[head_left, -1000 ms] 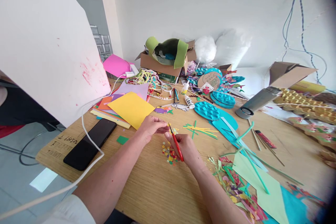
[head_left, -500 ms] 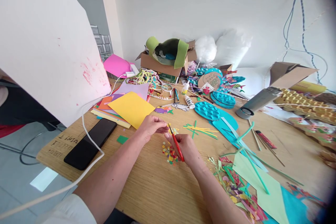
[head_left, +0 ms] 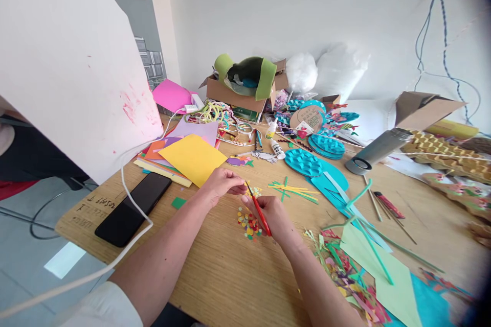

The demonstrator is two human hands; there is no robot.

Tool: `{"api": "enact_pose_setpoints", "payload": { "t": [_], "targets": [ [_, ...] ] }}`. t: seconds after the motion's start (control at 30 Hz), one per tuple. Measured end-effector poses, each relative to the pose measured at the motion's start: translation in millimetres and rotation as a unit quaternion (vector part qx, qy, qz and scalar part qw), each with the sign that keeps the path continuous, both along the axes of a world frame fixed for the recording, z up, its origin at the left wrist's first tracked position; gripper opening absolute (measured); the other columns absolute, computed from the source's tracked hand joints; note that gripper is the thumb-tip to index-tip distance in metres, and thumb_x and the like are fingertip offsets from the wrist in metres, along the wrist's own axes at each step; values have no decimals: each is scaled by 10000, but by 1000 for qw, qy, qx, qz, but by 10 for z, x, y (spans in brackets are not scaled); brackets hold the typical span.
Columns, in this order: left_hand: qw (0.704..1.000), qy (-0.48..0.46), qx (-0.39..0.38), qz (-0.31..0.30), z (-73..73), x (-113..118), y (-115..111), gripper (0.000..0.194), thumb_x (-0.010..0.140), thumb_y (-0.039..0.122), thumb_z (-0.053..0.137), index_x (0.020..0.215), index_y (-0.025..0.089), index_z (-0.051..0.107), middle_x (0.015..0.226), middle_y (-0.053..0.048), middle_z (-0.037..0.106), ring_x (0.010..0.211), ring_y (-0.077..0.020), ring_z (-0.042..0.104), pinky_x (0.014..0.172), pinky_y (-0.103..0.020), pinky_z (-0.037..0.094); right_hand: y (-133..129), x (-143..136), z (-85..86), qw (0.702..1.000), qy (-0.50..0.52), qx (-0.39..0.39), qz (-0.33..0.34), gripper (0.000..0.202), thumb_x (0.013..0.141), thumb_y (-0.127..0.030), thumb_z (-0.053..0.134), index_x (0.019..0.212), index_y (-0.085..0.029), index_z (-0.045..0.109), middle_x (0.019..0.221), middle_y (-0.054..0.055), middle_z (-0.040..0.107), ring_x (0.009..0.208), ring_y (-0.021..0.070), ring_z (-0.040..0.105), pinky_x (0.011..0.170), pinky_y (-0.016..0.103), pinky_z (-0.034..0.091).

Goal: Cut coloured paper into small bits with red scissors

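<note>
Red-handled scissors (head_left: 261, 212) are held in my right hand (head_left: 271, 214), their dark blades pointing up and left toward my left fingertips. My left hand (head_left: 224, 183) is closed in a pinch near the blade tips; what it holds is too small to make out. Small round paper pieces in several colours (head_left: 249, 224) lie in a pile below the hands. Just behind my right hand are pale yellow bits (head_left: 255, 191). Thin yellow and green paper strips (head_left: 293, 189) lie crossed farther right.
A black phone (head_left: 132, 209) with a white cable (head_left: 134, 199) lies left, near stacked coloured paper (head_left: 192, 158). Glue bottles (head_left: 276, 149) stand or lie behind. At right are a metal flask (head_left: 379, 150), blue cutouts (head_left: 330, 184) and paper scraps (head_left: 349, 271).
Both hands and the scissors hold nearly the same pose. The whole view has shifted very slightly.
</note>
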State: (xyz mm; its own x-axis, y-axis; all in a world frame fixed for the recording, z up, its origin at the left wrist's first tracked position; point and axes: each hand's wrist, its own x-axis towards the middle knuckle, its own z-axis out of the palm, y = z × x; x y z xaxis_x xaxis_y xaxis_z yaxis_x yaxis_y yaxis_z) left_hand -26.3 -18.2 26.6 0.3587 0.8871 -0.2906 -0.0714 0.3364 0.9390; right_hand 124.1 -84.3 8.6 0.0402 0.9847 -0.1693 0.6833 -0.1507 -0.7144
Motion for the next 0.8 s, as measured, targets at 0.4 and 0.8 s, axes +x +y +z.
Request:
{"api": "enact_pose_setpoints", "payload": {
  "t": [0.4, 0.8],
  "targets": [
    [999, 26, 4, -34, -25, -23, -5, 120, 559, 243, 695, 565, 127, 661, 629, -87, 697, 584, -155, 646, 665, -285, 514, -4, 70, 52, 999, 0, -25, 25, 581, 757, -677, 521, 479, -171, 459, 389, 0, 453, 335, 91, 390, 378, 214, 202],
    [1000, -4, 3, -10, -68, 7, -3, 140, 554, 246, 709, 574, 130, 633, 636, -73, 697, 577, -149, 643, 657, -288, 508, 20, 64, 106, 1000, -4, -27, 6, 584, 777, -677, 490, 491, -168, 490, 379, 13, 474, 337, 107, 434, 389, 215, 247]
  ]
}}
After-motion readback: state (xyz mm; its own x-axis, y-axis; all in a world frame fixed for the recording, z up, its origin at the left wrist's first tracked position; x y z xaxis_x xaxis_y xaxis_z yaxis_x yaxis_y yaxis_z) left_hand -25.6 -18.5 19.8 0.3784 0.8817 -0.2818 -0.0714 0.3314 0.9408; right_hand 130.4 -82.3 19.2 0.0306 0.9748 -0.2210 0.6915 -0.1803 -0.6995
